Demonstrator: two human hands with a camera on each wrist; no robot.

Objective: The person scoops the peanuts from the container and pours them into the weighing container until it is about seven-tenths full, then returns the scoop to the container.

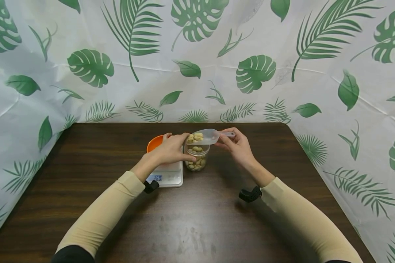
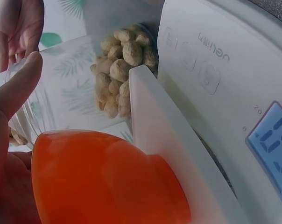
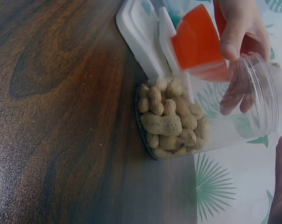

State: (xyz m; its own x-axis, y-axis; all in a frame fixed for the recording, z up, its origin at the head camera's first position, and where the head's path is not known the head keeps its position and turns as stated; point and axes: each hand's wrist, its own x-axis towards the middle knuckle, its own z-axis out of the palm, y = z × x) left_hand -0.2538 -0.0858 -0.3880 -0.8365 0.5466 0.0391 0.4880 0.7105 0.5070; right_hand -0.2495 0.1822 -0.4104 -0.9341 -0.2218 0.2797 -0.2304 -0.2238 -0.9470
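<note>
My left hand [image 1: 168, 149] grips a clear jar [image 3: 260, 98] near its threaded neck, thumb on the near side and fingers on the far side. Unshelled peanuts [image 3: 166, 123] fill the jar's lower part. In my right hand [image 1: 237, 147] is the handle of a translucent scoop [image 1: 211, 136], pinched between thumb and fingers. The scoop lies across the jar's mouth, with several peanuts [image 1: 195, 137] in its bowl end. Beside the jar, behind my left hand, an orange bowl [image 2: 103, 172] sits on a white kitchen scale [image 1: 171, 179]; the hand partly hides both in the head view.
The scale's lit display [image 1: 157, 178] faces me. All of this stands on a dark wooden table [image 1: 197, 219], towards its far edge. A white leaf-print sheet [image 1: 197, 80] hangs behind the table and along its sides.
</note>
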